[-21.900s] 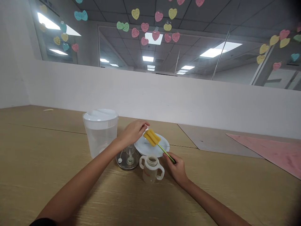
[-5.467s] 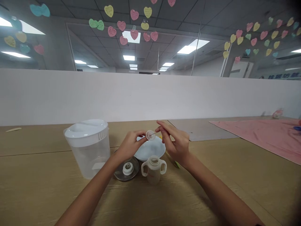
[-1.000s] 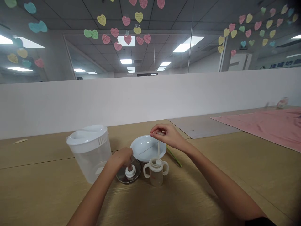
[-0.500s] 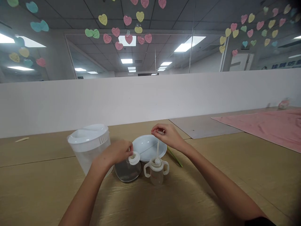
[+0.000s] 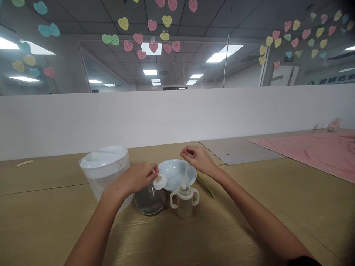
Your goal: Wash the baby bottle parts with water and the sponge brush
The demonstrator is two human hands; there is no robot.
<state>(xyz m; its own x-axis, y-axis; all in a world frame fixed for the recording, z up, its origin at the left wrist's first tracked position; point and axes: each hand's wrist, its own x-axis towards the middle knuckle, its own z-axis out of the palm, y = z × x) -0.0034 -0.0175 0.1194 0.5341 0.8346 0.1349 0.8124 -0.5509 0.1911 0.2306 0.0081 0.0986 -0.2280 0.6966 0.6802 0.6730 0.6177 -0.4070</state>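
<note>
My left hand (image 5: 138, 176) pinches a round white bottle cap (image 5: 159, 181), tilted, above a dark metal dish (image 5: 150, 204). A small clear part hangs below the cap. My right hand (image 5: 200, 159) is closed on the top of a slim white stick (image 5: 186, 171) with a rounded end. That end is at the open mouth of a two-handled baby bottle (image 5: 185, 207), which stands upright on the table. The bottle is see-through, with white handles and a white collar. Part of the stick's top is hidden by my fingers.
Behind the bottle is a white plate (image 5: 166, 168), with a green stalk (image 5: 206, 185) beside it. A lidded white pitcher (image 5: 105, 166) stands left. A pink cloth (image 5: 318, 151) lies far right, and a small flat stick (image 5: 24, 163) far left. A white wall (image 5: 155, 118) closes off the back.
My left hand has risen slightly and turned the cap so that more of its face shows. The stick's rounded end has shifted slightly up and left at the bottle's mouth.
</note>
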